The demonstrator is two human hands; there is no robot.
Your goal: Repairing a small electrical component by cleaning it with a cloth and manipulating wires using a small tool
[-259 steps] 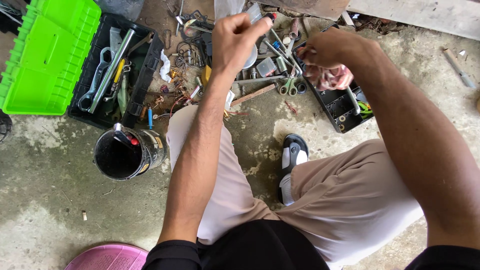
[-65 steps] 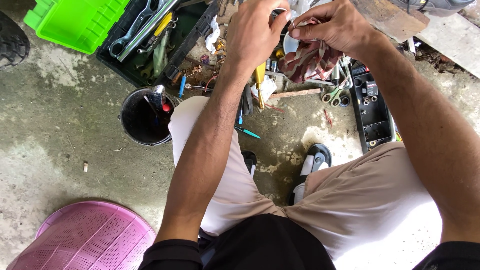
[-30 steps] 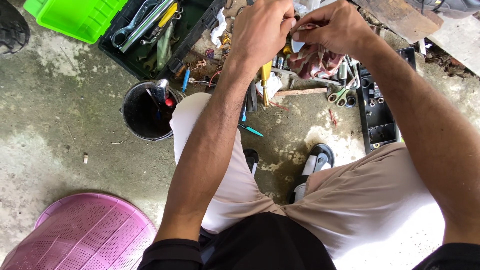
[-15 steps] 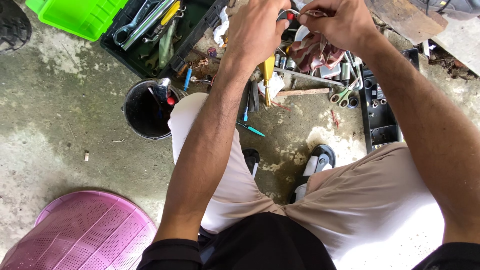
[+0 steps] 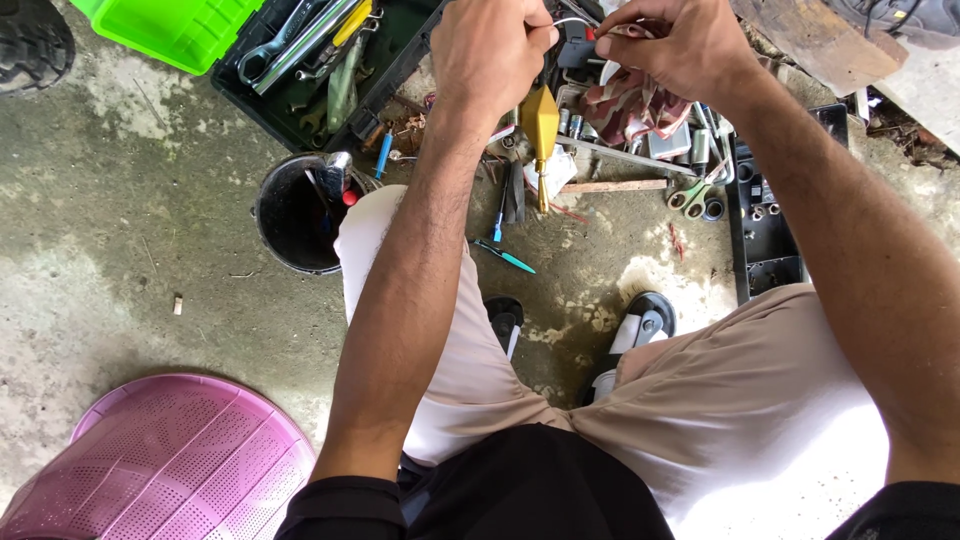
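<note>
My left hand is closed at the top of the view, gripping a yellow-handled tool that hangs point down below the fist, and pinching a thin white wire. My right hand is closed opposite it, pinching a small red and black part together with a reddish rag that droops underneath. The two hands almost touch over a pile of loose tools on the concrete floor. I sit with knees apart in beige trousers.
An open black toolbox with a green lid lies at upper left. A black bucket stands by my left knee. A pink perforated basket sits at lower left. A black socket tray lies at right, with scissors nearby.
The view has shifted slightly, so the toolbox and bucket sit a little higher. My hands stay together at the top, still working the small part and wire.
</note>
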